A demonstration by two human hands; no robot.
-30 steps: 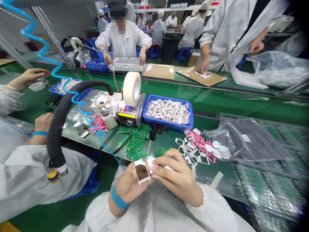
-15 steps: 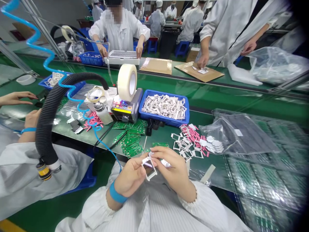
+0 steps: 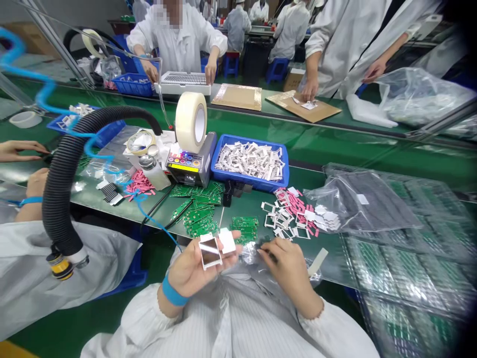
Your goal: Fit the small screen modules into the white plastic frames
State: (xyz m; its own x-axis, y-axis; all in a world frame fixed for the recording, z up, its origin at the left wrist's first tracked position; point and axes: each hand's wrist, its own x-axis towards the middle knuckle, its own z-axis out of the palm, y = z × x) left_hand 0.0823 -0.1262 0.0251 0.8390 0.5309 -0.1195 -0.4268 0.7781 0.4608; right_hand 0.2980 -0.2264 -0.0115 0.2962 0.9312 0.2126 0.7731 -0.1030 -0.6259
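My left hand (image 3: 194,268) is closed round a small white-framed screen part (image 3: 209,251), holding it face up above my lap, with a second white piece (image 3: 227,240) beside my fingertips. My right hand (image 3: 286,266) has come away to the right and pinches at a crumpled clear film (image 3: 249,253) near the table's edge. Green circuit boards (image 3: 244,223) lie just beyond both hands. White frames and pink tabs (image 3: 294,214) are scattered to the right of them.
A blue tray (image 3: 253,181) of white frames and a tape dispenser (image 3: 192,164) with a big roll stand behind. A black corrugated hose (image 3: 63,179) and another person's sleeve are at my left. Clear bags (image 3: 372,209) cover boards at right. Workers in white stand beyond the belt.
My hands, joined over the framed part before, have separated: the left keeps the part and turns it face up, the right has moved down-right to the film. The view tilted down a little.
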